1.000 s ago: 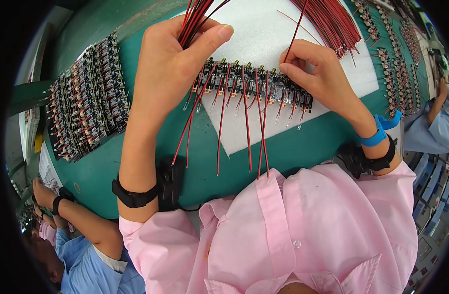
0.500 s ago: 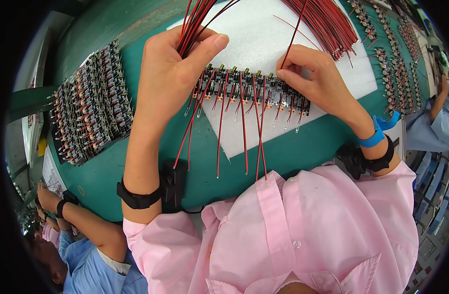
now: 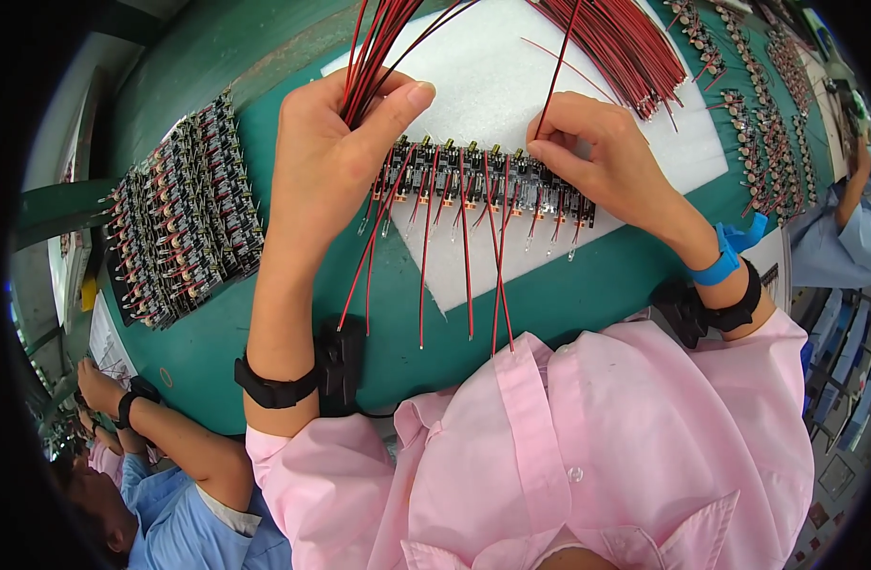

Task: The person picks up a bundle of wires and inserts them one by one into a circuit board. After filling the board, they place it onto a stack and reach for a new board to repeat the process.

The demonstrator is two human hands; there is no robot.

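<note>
A bundle of red and black wires (image 3: pixel 378 47) is wrapped in the fingers of my left hand (image 3: pixel 336 142), fanning up past the top edge. My right hand (image 3: pixel 597 152) pinches a single red-black wire (image 3: pixel 557 71) between thumb and fingertips, over the right part of a circuit board strip (image 3: pixel 445 173). The strip lies on a white foam sheet (image 3: pixel 454 261). Several red-black wires trail from it toward me, and small clear LEDs stick out along its near side. My right fingers hide part of the strip; whether the wire's end touches it I cannot tell.
Stacked circuit board strips (image 3: pixel 184 214) stand at the left of the green table (image 3: pixel 217 361). A big pile of red wires (image 3: pixel 621 52) lies on the foam's far right. Rows of small round parts (image 3: pixel 754 152) sit beyond. Co-workers in blue sit at lower left (image 3: pixel 184 513) and far right.
Both hands hold almost the same poses, still gripping their wires. The right hand and its wire sit slightly further left and lower; the whole view has shifted a little.
</note>
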